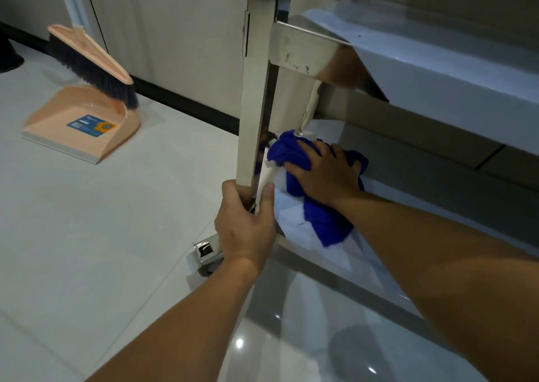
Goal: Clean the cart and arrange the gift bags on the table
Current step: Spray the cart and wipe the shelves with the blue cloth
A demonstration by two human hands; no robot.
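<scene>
A stainless steel cart [256, 96] fills the right half of the view, seen from low down beside its corner post. My left hand [248, 224] grips the bottom of that post, fingers curled round it. A crumpled blue cloth [323, 218] lies on the cart's lowest shelf [408, 166], near the post. My right hand [323, 171] presses flat on the cloth with fingers spread. No gift bags or table are in view.
A peach dustpan [84, 125] with a matching brush [96, 64] leaning in it stands on the pale tiled floor at the left. The cart's middle shelf [423, 52] overhangs my right hand. A caster bracket [204, 255] sits below my left hand. A beige wall with dark skirting runs behind.
</scene>
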